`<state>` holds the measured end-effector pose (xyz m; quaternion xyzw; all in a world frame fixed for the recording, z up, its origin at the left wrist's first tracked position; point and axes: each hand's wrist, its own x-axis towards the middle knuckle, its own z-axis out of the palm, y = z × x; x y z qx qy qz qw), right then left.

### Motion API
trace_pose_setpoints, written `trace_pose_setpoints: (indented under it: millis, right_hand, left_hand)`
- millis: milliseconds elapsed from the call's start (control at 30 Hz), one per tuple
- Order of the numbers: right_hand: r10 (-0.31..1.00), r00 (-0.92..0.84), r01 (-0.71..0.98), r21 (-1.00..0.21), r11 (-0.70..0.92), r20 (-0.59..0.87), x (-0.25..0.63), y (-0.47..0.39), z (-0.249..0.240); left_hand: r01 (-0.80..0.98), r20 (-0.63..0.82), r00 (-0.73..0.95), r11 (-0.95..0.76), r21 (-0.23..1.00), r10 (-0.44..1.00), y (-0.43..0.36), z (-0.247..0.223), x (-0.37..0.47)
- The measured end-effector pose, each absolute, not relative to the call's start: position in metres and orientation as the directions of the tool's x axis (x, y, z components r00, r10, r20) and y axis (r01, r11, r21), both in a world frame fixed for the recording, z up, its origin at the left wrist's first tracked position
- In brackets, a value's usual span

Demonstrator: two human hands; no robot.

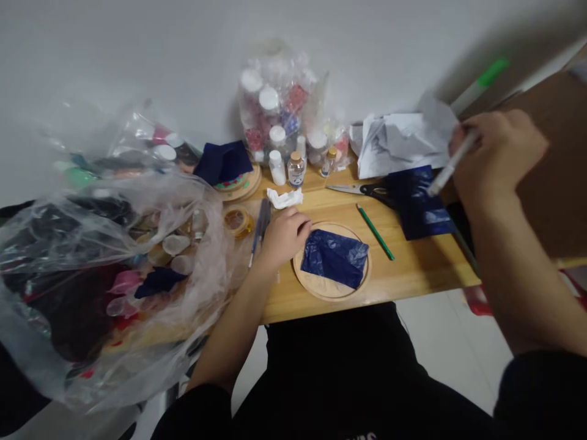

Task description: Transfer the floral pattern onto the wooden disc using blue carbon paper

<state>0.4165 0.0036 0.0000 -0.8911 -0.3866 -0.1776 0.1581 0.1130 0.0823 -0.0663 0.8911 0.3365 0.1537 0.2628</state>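
Note:
Near the table's front edge lies a round wooden embroidery hoop [331, 296] with pale cloth in it. A crinkled dark blue sheet [334, 256], like carbon paper, covers much of the cloth. My left hand [285, 235] has its fingers curled at the hoop's upper left rim. My right hand [498, 146] is raised at the right, closed around a white pen-like stick [452, 165] that is blurred. Its lower end points down over another dark blue sheet [417, 208]. Between hoop and sheet lies a green pencil [375, 232]. Black-handled scissors [362, 189] lie behind it, partly under the sheet.
A large clear plastic bag [192, 201] of craft items fills the left. Small bottles [296, 171] and a bag of jars [270, 104] stand by the wall. White papers [394, 143], a tissue [284, 197], a tape roll [237, 221] and a cardboard box [550, 165] are around.

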Motion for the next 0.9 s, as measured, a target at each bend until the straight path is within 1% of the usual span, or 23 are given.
trace_pose_setpoints:
  millis: [33, 67, 100, 167, 200, 233, 300, 367, 533, 600, 633, 700, 733, 800, 833, 867, 900]
  right_hand:
    - [0.668, 0.53, 0.819, -0.11, -0.563, 0.522, 0.404, -0.012, -0.002]
    - [0.738, 0.386, 0.903, -0.065, -0.424, 0.553, 0.39, -0.03, -0.006]
    - [0.757, 0.251, 0.955, -0.028, -0.295, 0.603, 0.375, -0.048, -0.011]
    - [0.795, -0.045, 0.998, 0.053, 0.017, 0.605, 0.346, -0.081, -0.026]
    - [0.836, -0.111, 0.994, 0.063, 0.091, 0.537, 0.332, -0.094, -0.033]
    - [0.847, -0.15, 0.989, 0.07, 0.132, 0.51, 0.321, -0.104, -0.041]
    - [0.869, -0.186, 0.982, 0.071, 0.173, 0.459, 0.305, -0.117, -0.054]
    - [0.876, -0.159, 0.987, 0.046, 0.155, 0.456, 0.298, -0.121, -0.064]
    - [0.862, -0.017, 0.998, -0.039, 0.043, 0.506, 0.296, -0.125, -0.076]
    - [0.864, 0.059, 0.995, -0.1, -0.01, 0.5, 0.295, -0.128, -0.078]
    - [0.87, 0.105, 0.986, -0.162, -0.029, 0.482, 0.294, -0.129, -0.079]
    - [0.891, 0.216, 0.931, -0.36, -0.064, 0.4, 0.293, -0.131, -0.08]
    - [0.895, 0.289, 0.872, -0.479, -0.1, 0.339, 0.292, -0.131, -0.08]
    - [0.872, 0.458, 0.684, -0.695, -0.221, 0.174, 0.291, -0.128, -0.079]
    - [0.836, 0.543, 0.576, -0.76, -0.3, 0.082, 0.291, -0.125, -0.078]
    - [0.792, 0.61, 0.483, -0.794, -0.37, 0.002, 0.291, -0.121, -0.078]
    - [0.754, 0.655, 0.421, -0.805, -0.419, -0.049, 0.291, -0.115, -0.077]
  left_hand:
    - [0.519, 0.091, 0.727, -0.632, 0.575, 0.68, 0.083, -0.066, 0.113]
    - [0.519, 0.087, 0.729, -0.63, 0.578, 0.679, 0.083, -0.066, 0.113]
    - [0.517, 0.085, 0.73, -0.63, 0.58, 0.678, 0.083, -0.067, 0.113]
    - [0.513, 0.078, 0.74, -0.635, 0.578, 0.669, 0.083, -0.067, 0.113]
    - [0.513, 0.073, 0.744, -0.639, 0.573, 0.664, 0.083, -0.067, 0.113]
    - [0.516, 0.066, 0.749, -0.643, 0.566, 0.659, 0.082, -0.067, 0.113]
    - [0.532, 0.052, 0.75, -0.647, 0.547, 0.66, 0.081, -0.067, 0.114]
    - [0.548, 0.045, 0.743, -0.645, 0.532, 0.668, 0.08, -0.068, 0.116]
    - [0.567, 0.045, 0.728, -0.638, 0.522, 0.684, 0.079, -0.069, 0.117]
    - [0.577, 0.042, 0.722, -0.634, 0.514, 0.691, 0.08, -0.067, 0.117]
    - [0.582, 0.038, 0.722, -0.635, 0.507, 0.691, 0.08, -0.066, 0.116]
    - [0.587, 0.012, 0.736, -0.648, 0.486, 0.676, 0.081, -0.063, 0.115]
    - [0.587, -0.006, 0.747, -0.656, 0.474, 0.665, 0.081, -0.061, 0.114]
    - [0.584, -0.042, 0.768, -0.672, 0.454, 0.639, 0.081, -0.058, 0.113]
    - [0.583, -0.055, 0.775, -0.679, 0.447, 0.629, 0.081, -0.056, 0.112]
    - [0.581, -0.064, 0.781, -0.684, 0.442, 0.622, 0.081, -0.055, 0.111]
    - [0.58, -0.071, 0.784, -0.687, 0.438, 0.617, 0.081, -0.054, 0.111]
